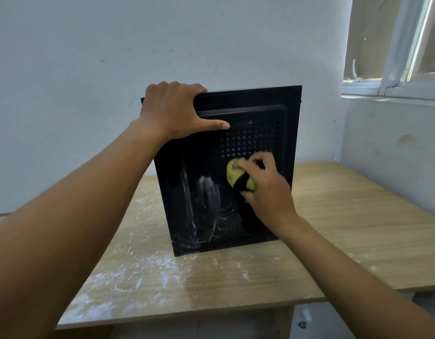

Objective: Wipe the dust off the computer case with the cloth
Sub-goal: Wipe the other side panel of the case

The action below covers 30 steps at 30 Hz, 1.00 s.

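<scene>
A black computer case [255, 113] stands upright on a wooden table [346, 231], its vented side panel facing me. White dust smears streak the panel's lower left. My left hand [172, 111] grips the case's top left corner, fingers curled over the top edge and thumb lying flat on the panel. My right hand [265, 189] holds a bunched yellow-green cloth [233, 174] with a dark stripe and presses it against the panel just below the vent holes.
White powder is scattered over the table's front left part [138, 277]. A pale wall stands close behind the case. A window with a white frame [392, 69] is at the upper right. The table's front edge runs near the bottom.
</scene>
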Motion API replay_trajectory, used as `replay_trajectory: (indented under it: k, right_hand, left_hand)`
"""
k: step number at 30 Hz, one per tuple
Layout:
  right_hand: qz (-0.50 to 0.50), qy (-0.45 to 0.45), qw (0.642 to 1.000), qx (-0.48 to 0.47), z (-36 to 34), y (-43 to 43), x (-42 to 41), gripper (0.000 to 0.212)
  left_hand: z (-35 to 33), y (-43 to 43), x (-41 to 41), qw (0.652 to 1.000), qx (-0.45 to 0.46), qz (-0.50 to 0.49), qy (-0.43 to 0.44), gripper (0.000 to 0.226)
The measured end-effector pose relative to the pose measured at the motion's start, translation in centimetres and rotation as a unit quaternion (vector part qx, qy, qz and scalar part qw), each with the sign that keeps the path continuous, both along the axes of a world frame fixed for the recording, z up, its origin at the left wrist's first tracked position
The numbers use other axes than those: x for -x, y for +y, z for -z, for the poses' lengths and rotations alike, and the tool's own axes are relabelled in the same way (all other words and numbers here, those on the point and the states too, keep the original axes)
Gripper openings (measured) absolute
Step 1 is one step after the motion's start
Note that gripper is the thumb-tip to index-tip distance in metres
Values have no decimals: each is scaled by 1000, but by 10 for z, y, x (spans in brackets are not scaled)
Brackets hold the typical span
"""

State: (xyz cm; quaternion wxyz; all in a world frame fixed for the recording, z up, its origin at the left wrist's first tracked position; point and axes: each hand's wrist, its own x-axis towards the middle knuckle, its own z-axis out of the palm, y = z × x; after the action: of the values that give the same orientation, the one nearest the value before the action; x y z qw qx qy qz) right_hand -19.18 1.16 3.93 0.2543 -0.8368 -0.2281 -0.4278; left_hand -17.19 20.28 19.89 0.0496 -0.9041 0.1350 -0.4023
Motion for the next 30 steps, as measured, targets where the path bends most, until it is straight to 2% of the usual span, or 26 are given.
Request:
replay_trajectory:
  k: [3, 7, 21, 24, 27, 30]
  right_hand:
    - [10, -26, 999, -47, -34, 7, -4, 51]
    - [12, -40, 998, -51, -37, 11, -6, 50]
    - [4, 8, 999, 41, 69, 6, 0, 66]
    - [1, 35, 996, 76, 89, 3, 1, 68]
    - [-1, 71, 986, 150, 105, -3, 2, 71]
    - [-2, 76, 974, 212, 117, -8, 4, 64]
  left_hand:
    - [1, -1, 2, 1000, 6, 4, -4, 98]
    - [2, -1, 3, 1000, 13, 10, -7, 95]
    - [2, 0, 1, 1000, 14, 12, -4, 94]
    - [3, 0, 1, 1000, 18, 13, -6, 93]
    - [2, -1, 2, 1000, 25, 10, -1, 93]
    - [2, -2, 2, 1000, 26, 10, 2, 93]
